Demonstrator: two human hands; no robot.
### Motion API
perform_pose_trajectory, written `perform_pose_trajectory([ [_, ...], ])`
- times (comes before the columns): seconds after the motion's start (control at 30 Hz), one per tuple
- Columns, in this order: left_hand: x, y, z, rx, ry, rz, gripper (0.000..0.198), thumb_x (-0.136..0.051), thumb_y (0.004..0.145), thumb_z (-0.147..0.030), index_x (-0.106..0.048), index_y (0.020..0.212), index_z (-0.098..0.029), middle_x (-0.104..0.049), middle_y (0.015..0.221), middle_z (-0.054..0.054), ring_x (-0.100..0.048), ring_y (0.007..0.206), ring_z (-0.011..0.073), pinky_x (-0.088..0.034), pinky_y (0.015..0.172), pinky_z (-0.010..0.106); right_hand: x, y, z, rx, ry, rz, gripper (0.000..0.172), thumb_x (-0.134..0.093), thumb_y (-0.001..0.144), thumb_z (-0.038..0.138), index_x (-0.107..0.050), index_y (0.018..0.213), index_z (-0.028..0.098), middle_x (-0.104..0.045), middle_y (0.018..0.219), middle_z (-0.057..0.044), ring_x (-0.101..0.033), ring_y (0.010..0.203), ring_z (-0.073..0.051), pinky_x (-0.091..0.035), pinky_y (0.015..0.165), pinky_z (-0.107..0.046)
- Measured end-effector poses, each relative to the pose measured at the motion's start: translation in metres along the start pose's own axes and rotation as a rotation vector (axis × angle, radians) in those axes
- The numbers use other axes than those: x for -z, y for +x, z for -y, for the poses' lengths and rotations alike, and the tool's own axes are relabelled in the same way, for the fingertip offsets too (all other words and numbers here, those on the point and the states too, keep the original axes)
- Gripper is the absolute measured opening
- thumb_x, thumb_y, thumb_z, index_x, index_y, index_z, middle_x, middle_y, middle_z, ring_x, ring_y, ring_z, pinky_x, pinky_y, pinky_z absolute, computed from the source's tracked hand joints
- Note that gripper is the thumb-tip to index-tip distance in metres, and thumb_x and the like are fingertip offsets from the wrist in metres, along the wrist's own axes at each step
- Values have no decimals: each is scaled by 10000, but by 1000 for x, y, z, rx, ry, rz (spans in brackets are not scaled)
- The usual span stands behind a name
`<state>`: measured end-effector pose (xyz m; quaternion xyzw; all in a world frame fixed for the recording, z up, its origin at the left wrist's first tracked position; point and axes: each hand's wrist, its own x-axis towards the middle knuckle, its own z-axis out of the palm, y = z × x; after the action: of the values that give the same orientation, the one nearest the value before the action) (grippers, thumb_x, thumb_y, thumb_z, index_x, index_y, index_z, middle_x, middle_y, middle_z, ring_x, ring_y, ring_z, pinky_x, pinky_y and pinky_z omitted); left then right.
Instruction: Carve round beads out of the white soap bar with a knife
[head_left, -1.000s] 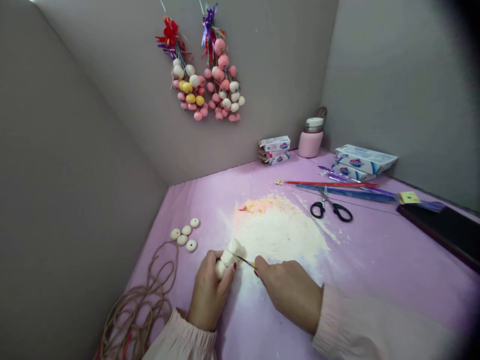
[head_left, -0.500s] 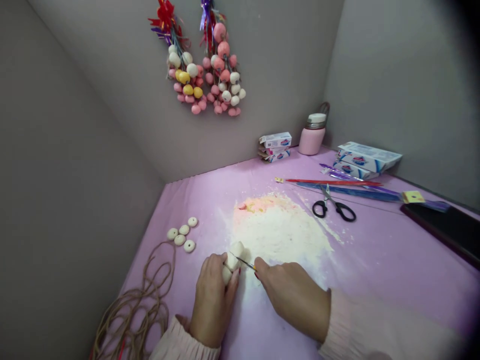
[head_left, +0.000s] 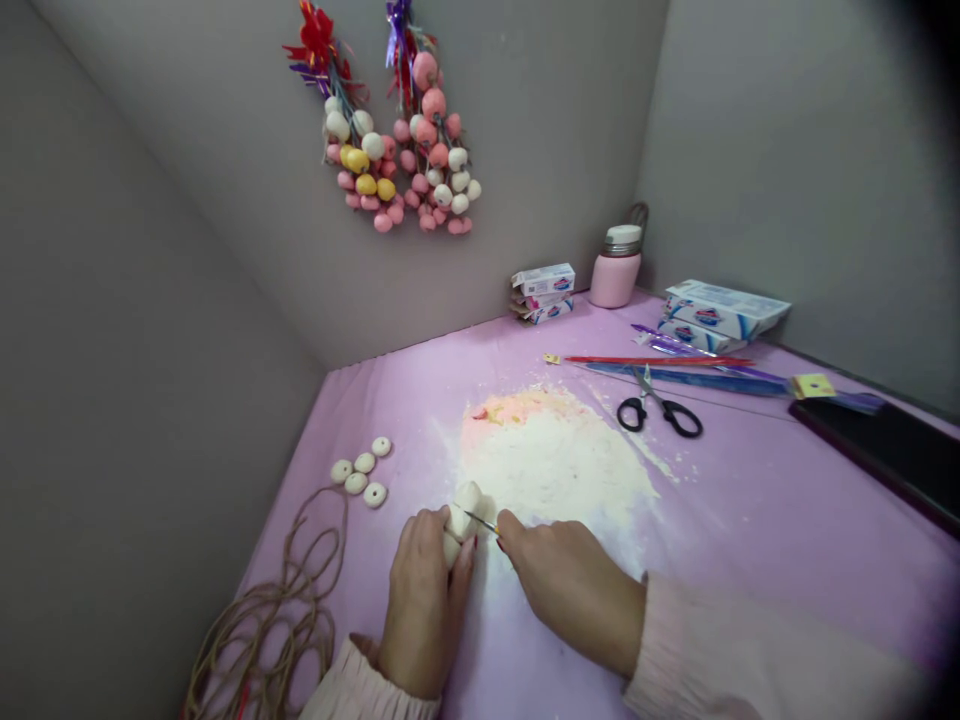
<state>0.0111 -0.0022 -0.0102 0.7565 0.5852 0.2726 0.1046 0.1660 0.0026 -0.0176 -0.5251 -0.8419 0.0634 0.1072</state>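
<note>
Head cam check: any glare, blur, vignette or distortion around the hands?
Head view: soft even light, no glare; dark vignette along the right edge; wide-angle bend in the walls; left hand, white roll, right hand and thin blade reasonably sharp.

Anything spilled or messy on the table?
Yes: white powder lies spread loose over the pink cloth mid-table, tinged pink and yellow at its far edge, crumbs trailing toward the scissors. A cord lies tangled at the near left. The left hand grips a white lump; the right hand holds a thin blade to it.
</note>
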Motion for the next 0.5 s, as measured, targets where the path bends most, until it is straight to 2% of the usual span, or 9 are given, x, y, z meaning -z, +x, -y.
perform_pose_trajectory([
  [0.2,3,1,-2,115,-144,65,180,-381,756,-291,-414,897,-185,-493,830,36,-478,787,157,-388,688,314,6,2,-7,56,80,19,176,-225,836,268,-381,777,212,-547,584,12,-488,474,-124,-148,408,-250],
  [0.5,2,3,-1,145,-186,47,174,-378,752,-294,-426,877,-183,-504,824,38,-489,764,162,-387,664,314,15,-3,-3,3,32,8,176,-215,838,264,-364,761,209,-525,503,26,-448,397,-120,-123,388,-250],
])
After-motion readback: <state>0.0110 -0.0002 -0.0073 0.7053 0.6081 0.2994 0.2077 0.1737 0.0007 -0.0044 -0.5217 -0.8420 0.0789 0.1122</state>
